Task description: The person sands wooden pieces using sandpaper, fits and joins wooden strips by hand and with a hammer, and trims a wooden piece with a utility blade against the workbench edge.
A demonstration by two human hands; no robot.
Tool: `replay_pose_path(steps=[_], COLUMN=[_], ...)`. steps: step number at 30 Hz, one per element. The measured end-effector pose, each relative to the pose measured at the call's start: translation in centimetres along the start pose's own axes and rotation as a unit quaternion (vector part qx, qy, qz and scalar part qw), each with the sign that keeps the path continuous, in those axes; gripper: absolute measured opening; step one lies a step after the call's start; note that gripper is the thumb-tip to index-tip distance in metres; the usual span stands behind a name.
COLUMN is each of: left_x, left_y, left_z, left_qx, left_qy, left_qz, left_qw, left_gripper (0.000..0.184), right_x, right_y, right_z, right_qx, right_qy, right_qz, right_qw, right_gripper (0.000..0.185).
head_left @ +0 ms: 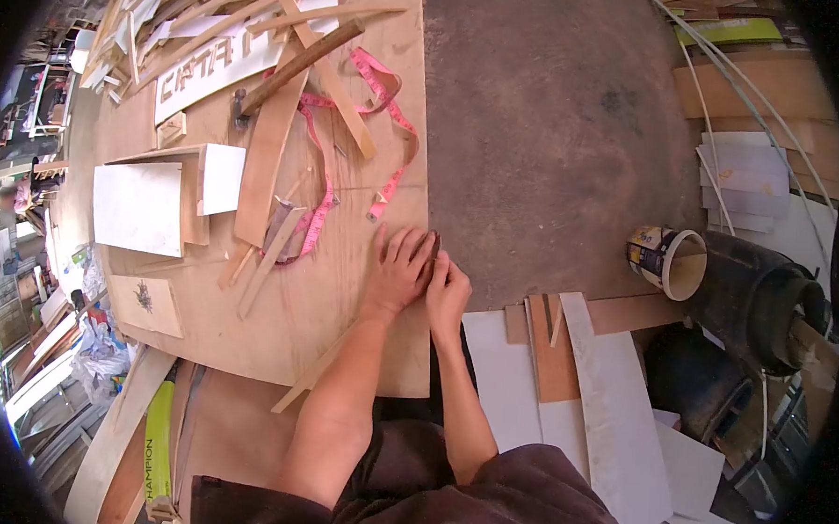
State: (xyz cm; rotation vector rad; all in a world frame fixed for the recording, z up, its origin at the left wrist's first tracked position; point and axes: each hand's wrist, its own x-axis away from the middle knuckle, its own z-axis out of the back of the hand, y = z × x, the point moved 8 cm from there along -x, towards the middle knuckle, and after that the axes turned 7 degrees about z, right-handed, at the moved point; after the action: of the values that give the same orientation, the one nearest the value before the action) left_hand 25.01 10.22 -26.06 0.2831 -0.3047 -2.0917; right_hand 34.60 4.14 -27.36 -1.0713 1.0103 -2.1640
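My left hand (400,272) rests near the right edge of the plywood table (341,343), its fingers bent over a small dark item (436,245) that I cannot make out. Close beside it, touching, my right hand (448,284) has its fingers pressed together at the table's edge by the same item. Just beyond the hands a pink measuring tape (408,140) lies in loops across the wood. A hammer (302,68) with a wooden handle lies farther up, over wood strips (342,109).
White-faced boards (139,208) and a small pile of nails (144,295) are on the table's left. Wood offcuts (205,28) heap at the far left. On the right stand a paint bucket (683,264) and a black container (755,295); white panels (620,392) lie below.
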Motion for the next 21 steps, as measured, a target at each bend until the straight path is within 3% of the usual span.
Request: replay_pose_path(steps=[6,10,12,14,16,18,21], left_x=[0.1,0.3,0.0,0.1,0.2,0.3,0.1], left_y=[-0.1,-0.1,0.0,-0.1,-0.2,-0.2,0.1], left_z=[-0.4,-0.1,-0.1,-0.4,-0.7,-0.6,-0.2], left_qx=[0.025,-0.003,0.002,0.015,0.026,0.006,-0.007], left_qy=[-0.003,0.007,-0.005,-0.001,0.001,0.021,0.018], left_qz=[0.009,-0.003,0.004,0.006,0.011,0.001,-0.008], left_qw=[1.000,1.000,1.000,1.000,1.000,1.000,1.000], left_gripper=[0.045,0.046,0.046,0.046,0.047,0.047,0.047], right_x=[2.0,0.0,0.9,2.5,2.3,0.5,0.8], right_y=[0.2,-0.6,0.1,0.4,-0.4,-0.6,-0.5], right_z=[0.4,-0.2,-0.2,0.4,0.9,-0.2,-0.1], right_qx=[-0.030,-0.071,-0.062,-0.049,-0.037,0.021,-0.011], right_qy=[0.032,0.008,0.005,0.064,0.063,-0.017,0.033], right_qz=[0.029,-0.011,0.001,0.079,0.060,-0.019,0.010], right_qw=[0.999,0.997,0.998,0.994,0.995,0.999,0.999], right_gripper=[0.038,0.041,0.041,0.040,0.040,0.039,0.042])
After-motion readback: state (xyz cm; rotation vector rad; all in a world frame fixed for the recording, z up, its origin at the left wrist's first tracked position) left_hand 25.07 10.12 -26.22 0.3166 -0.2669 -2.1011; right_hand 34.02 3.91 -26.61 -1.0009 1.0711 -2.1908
